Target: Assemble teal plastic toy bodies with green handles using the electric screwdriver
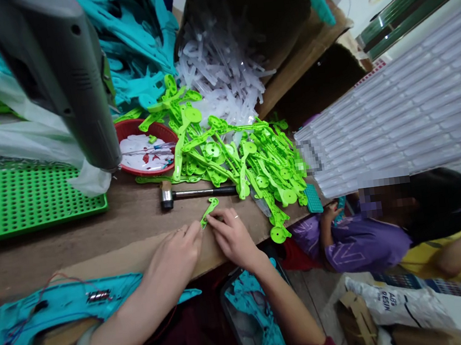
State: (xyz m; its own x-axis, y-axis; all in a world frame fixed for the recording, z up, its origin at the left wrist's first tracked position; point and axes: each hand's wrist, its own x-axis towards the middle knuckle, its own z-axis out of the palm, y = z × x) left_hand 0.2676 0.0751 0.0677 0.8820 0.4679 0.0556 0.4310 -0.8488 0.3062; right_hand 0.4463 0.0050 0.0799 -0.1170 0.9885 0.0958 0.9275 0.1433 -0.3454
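Note:
Both hands meet at the table's front edge on a small lime-green plastic part (210, 205), whose curved end points away from me. My left hand (183, 245) has its fingers closed at the near end of this part. With thumb and fingertips, my right hand (230, 234) pinches it from the right side. Just beyond lies a hammer (199, 192) with a dark handle. A heap of similar lime-green plastic parts (249, 159) spreads behind the hammer. Whether a smaller piece sits between my fingers is hidden.
A red bowl (129, 167) holds white material and small pieces. To the left are a green perforated tray (28, 203) and a hanging grey tool (63, 75). Turquoise parts (131, 50) and clear plastic pieces (217, 67) pile up behind. A person in purple (360, 240) sits at right.

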